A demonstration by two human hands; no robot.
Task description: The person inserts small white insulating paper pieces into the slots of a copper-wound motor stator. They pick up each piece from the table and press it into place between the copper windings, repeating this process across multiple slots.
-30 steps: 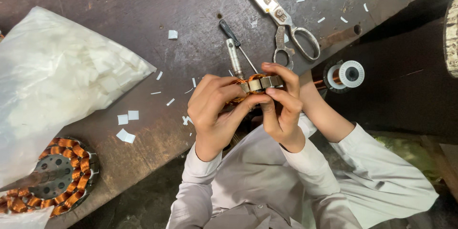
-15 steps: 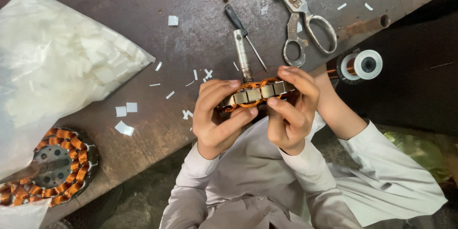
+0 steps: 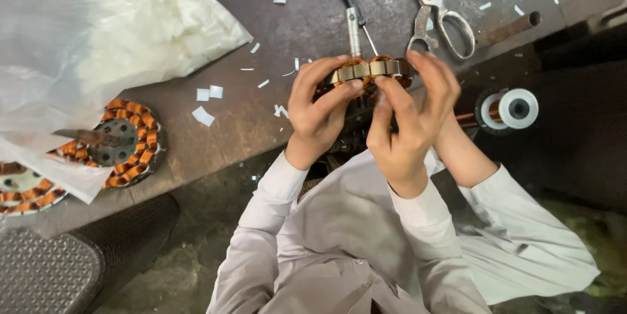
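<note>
You have both hands clamped on the round copper-wound metal stator (image 3: 367, 72), your left hand (image 3: 320, 115) and right hand (image 3: 408, 121) at either side, edge-on above the dark bench (image 3: 261, 118).

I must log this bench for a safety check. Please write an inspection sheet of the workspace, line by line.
Surface: dark worn metal table, scratched.
Job's things: copper-wound motor ring, held on edge above the table.
Clutter: scissors, small screwdriver, white paper bits, plastic bag, finished wound ring.
Grips: left hand and right hand both clasp the motor ring.
Cables: wire spool beside the table; no loose cable seen.
Surroundings: dark seat pad, dusty floor.
</note>
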